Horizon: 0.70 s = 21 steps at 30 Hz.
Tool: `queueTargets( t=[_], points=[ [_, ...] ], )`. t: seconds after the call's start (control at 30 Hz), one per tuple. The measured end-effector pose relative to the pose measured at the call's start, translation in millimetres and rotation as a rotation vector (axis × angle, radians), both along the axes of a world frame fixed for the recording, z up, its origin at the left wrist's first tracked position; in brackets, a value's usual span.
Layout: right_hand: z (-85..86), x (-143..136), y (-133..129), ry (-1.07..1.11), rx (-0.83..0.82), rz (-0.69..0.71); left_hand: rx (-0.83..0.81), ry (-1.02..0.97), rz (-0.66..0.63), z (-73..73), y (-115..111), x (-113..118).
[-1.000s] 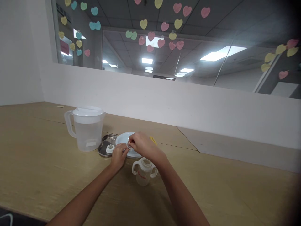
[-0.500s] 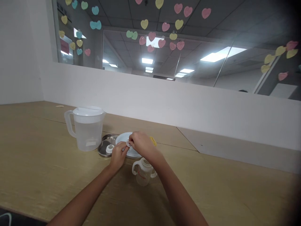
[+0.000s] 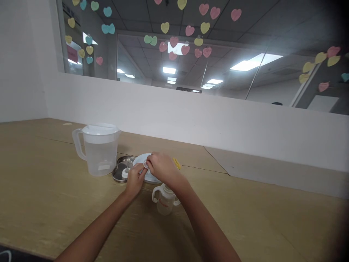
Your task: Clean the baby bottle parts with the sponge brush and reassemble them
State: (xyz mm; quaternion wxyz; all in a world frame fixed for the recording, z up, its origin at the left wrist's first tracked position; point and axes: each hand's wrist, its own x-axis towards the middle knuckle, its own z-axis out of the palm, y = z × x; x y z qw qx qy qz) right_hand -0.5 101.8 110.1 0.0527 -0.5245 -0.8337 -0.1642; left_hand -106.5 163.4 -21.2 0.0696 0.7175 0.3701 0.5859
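My left hand [image 3: 135,179] and my right hand [image 3: 163,168] meet over a white plate [image 3: 141,158], both with fingers closed on a small clear round piece [image 3: 145,165]. Just below my right hand stands a clear bottle [image 3: 164,203] with two white handles, its top partly hidden by my wrist. Left of the plate, a round metal tray [image 3: 117,174] holds a white ring with a clear nipple-like part [image 3: 125,172]. Something yellow [image 3: 176,163] shows behind my right hand.
A lidded clear pitcher [image 3: 100,151] stands left of the tray, its handle to the left. Behind the wooden table [image 3: 68,203] rise a white wall [image 3: 163,112] and a window with heart-shaped notes. A small flat piece [image 3: 67,124] lies at the back left.
The view has shifted slightly, so most things sit a little further left. Both hands remain together at the small clear piece, and my right hand has turned slightly.
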Motion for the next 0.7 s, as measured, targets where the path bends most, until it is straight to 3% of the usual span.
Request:
queueTargets(
  t=[0.37,0.7],
  points=[
    [-2.7,3.3,6.6,0.03,0.13,0.039,-0.016,-0.012,0.008,1.1,0.3,-1.3],
    [-3.3,1.8,6.0,0.023,0.11,0.035,-0.069,-0.045,-0.019,3.9,-2.7,-1.6]
  ],
)
